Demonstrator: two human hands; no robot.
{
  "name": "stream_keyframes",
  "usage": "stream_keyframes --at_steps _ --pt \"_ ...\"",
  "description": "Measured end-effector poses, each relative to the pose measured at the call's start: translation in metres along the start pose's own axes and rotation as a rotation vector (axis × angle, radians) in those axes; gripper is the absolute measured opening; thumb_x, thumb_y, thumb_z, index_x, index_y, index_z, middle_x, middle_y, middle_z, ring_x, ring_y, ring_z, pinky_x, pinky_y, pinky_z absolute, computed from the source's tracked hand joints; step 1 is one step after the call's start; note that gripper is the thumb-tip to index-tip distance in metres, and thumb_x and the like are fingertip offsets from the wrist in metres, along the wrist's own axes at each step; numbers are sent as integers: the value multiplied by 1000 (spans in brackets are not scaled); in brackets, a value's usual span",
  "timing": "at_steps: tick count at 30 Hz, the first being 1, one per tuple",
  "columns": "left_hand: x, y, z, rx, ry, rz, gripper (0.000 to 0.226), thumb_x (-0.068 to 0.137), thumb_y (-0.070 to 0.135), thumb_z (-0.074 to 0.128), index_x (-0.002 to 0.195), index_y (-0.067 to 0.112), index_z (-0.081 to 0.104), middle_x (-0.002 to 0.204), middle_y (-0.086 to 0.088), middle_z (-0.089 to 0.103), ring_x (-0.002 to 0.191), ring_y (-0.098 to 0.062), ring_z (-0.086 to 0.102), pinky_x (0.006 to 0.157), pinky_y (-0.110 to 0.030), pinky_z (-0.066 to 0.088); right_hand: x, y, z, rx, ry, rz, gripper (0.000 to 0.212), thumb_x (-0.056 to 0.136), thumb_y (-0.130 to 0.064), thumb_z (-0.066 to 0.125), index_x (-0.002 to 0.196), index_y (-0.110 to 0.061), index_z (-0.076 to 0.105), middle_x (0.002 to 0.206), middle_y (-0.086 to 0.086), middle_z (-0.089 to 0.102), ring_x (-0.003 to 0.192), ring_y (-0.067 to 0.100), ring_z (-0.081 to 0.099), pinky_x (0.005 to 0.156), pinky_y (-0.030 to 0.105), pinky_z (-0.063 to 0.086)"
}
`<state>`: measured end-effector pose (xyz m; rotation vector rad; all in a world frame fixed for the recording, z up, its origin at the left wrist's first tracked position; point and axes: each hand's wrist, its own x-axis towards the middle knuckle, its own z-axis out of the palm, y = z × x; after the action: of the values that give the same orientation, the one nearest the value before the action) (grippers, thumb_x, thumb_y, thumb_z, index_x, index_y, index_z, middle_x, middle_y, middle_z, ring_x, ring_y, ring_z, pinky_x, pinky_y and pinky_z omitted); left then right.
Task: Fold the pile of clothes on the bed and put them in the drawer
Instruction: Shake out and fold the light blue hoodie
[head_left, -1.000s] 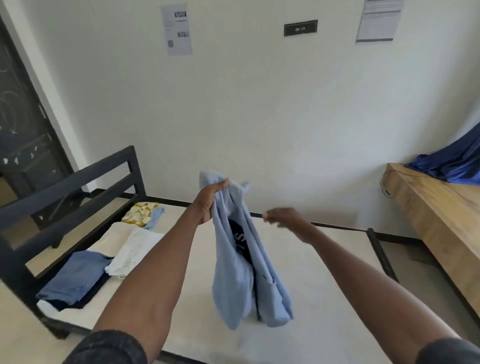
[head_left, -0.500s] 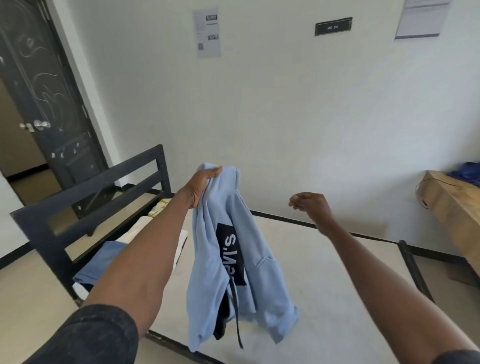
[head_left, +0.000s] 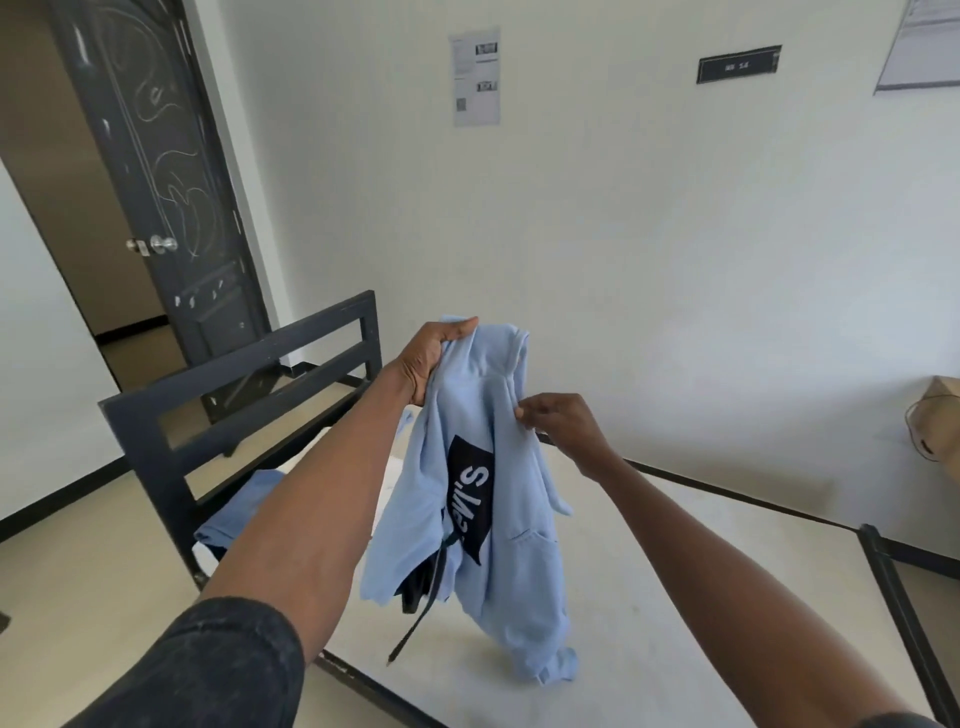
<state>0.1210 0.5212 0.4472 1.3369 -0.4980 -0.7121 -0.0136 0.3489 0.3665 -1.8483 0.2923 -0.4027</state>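
Left hand (head_left: 434, 358) grips the light-blue hoodie (head_left: 488, 499) up high, right hand (head_left: 563, 423) pinches its edge; it's dangling crumpled over the bed (head_left: 675, 597).

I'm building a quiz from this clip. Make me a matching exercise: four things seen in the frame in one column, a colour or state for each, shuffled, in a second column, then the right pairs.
Things
1. hoodie
2. left hand
3. door
4. blue garment

States
A. stands open, dark, with a round knob
B. light blue, hanging above the mattress
C. lies on the bed by the dark frame
D. grips the cloth at its top edge

Pairs: 1-B, 2-D, 3-A, 4-C
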Motion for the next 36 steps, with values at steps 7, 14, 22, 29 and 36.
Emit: stream_keyframes --at_steps 7,14,22,29,36 --pt "3 6 -15 15 19 5 32 88 38 65 86 9 78 94 -15 73 85 -29 69 90 -42 51 14 -17 -2 -69 133 -36 17 95 -16 58 90 1 60 74 5 55 68 17 47 63 28 40" --pt "21 10 -12 62 94 59 30 89 36 66 96 7 69 86 -13 71 79 -27 66 80 -37 53 3 -22 -6 -119 107 -51 40 93 -49 62 87 -9 59 72 3 62 62 13 54 60 28 42" --pt "44 12 0 43 21 57 29 88 35 66 89 7 69 84 -14 71 74 -27 68 78 -38 55 10 35 -65 -763 110 247 35 86 -20 68 56 -19 49 63 2 50 73 25 52 56 31 34" --pt "101 -11 -50 1090 298 -261 23 91 27 59 104 9 62 88 -11 60 80 -28 61 69 -30 51 -2 10 -67 -286 431 -17 25 96 -7 53 108 -14 73 97 -5 69 86 9 60 63 1 38" --pt "87 -69 33 904 -484 -39 67 75 9 85 135 16 56 121 -1 64 103 -12 59 84 -20 46 24 -29 -55 -343 181 -66 16 99 -16 57 100 -13 73 93 -6 68 78 -5 57 70 9 42"
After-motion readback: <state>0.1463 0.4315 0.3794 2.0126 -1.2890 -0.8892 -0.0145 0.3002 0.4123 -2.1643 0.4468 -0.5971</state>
